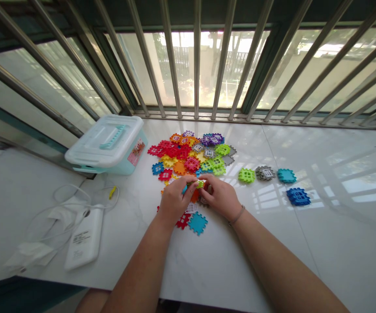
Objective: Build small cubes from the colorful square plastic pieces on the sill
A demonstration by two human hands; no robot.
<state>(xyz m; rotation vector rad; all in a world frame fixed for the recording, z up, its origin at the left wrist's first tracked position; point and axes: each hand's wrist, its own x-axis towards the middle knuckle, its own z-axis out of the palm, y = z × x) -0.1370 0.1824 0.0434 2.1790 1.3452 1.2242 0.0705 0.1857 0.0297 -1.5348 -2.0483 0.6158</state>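
Observation:
Both hands meet over the near part of a pile of colourful toothed plastic building tiles (178,167). My left hand (175,200) and my right hand (221,196) are closed, pinching a light green tile (200,184) between them. A bit of blue (184,189) shows by the left fingers; what it belongs to is hidden. Under the hands lie orange and white pieces, partly covered. Just in front of them are a red window tile (183,221) and a flat light blue tile (198,223).
To the right stand small stacks: green (246,175), grey with white window (265,173), teal (286,175) and dark blue (298,197). A lidded storage box (123,150) sits back left. A white power bank (84,239) with cables and tissues (33,254) lies left. Metal bars (197,65) line the back.

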